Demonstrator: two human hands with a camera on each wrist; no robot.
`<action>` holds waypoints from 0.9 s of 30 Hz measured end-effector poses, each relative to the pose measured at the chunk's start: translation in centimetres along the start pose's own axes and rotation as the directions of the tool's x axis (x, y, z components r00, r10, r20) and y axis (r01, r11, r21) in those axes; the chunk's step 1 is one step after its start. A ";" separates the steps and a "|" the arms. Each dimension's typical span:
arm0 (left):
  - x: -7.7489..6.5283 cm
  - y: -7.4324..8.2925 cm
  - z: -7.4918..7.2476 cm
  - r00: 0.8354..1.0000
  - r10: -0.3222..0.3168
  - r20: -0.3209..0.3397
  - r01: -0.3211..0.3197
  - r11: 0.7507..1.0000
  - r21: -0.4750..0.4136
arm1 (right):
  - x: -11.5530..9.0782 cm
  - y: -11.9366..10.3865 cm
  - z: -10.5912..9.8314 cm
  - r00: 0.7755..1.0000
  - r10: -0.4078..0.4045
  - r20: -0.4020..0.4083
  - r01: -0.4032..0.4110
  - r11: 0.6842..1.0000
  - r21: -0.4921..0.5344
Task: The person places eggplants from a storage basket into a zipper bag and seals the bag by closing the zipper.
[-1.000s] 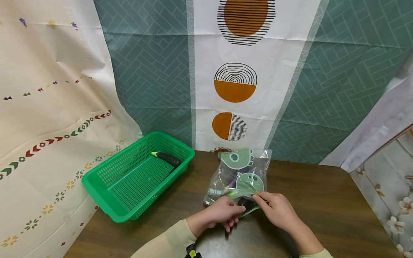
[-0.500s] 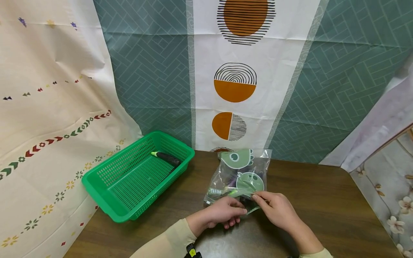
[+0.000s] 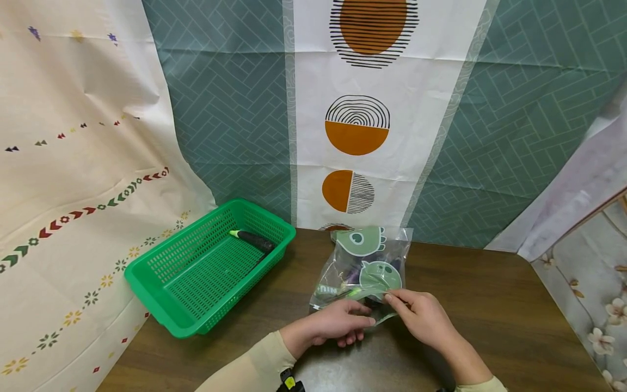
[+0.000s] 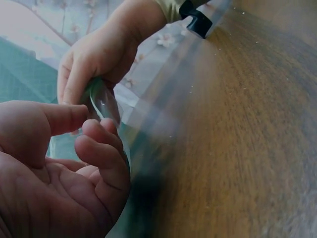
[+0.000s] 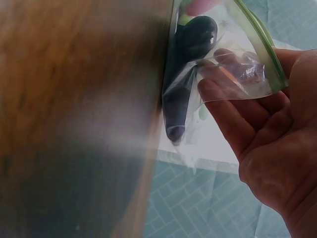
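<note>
A clear zip bag (image 3: pixel 338 275) with green cartoon prints lies on the table, its mouth towards me. Inside, a long dark eggplant (image 5: pixel 185 64) shows through the plastic, beside a pink item (image 5: pixel 200 6) that is cut off. My right hand (image 3: pixel 420 318) pinches the bag's green zip strip (image 5: pixel 265 42) between thumb and fingers. At the left side of the mouth, my left hand (image 3: pixel 340 322) holds the bag's edge, thumb and curled fingers close together in the left wrist view. Part of the bag's rim is hidden behind the hands.
A green plastic basket (image 3: pixel 139 267) stands to the left, with a dark, eggplant-like vegetable (image 3: pixel 252 239) with a pale green tip in it. The brown wooden table (image 3: pixel 470 283) extends right of the bag. Patterned cloths (image 3: pixel 235 98) hang behind and beside it.
My left fingers have shifted slightly right and up along the bag's mouth, and the dark item there shows less. The right hand stays almost where it was. The basket has not moved.
</note>
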State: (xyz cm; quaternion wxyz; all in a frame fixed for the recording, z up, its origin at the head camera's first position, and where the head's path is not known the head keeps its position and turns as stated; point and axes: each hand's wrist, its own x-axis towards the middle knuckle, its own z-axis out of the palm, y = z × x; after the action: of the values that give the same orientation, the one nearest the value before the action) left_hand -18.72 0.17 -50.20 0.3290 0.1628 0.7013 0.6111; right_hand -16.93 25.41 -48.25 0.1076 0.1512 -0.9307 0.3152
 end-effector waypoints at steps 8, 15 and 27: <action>-0.8 0.7 -1.0 1.000 0.017 0.014 -0.018 0.999 0.050 | 0.1 0.0 -0.2 1.000 0.020 0.010 -0.020 1.000 0.012; -1.6 1.7 -2.5 0.998 0.029 0.060 -0.033 0.997 0.066 | 0.1 0.2 -0.2 1.000 0.020 0.014 -0.020 1.000 0.022; -2.4 4.0 -5.3 0.994 0.075 0.081 -0.080 0.995 0.060 | 0.1 0.2 -0.2 0.999 0.025 0.026 -0.026 0.999 0.034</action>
State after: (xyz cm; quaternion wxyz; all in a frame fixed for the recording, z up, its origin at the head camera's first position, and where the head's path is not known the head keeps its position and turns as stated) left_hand -21.20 -4.53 -45.54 0.3270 0.2240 0.7001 0.5939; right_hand -17.05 25.70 -48.17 0.0893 0.1450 -0.9284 0.3303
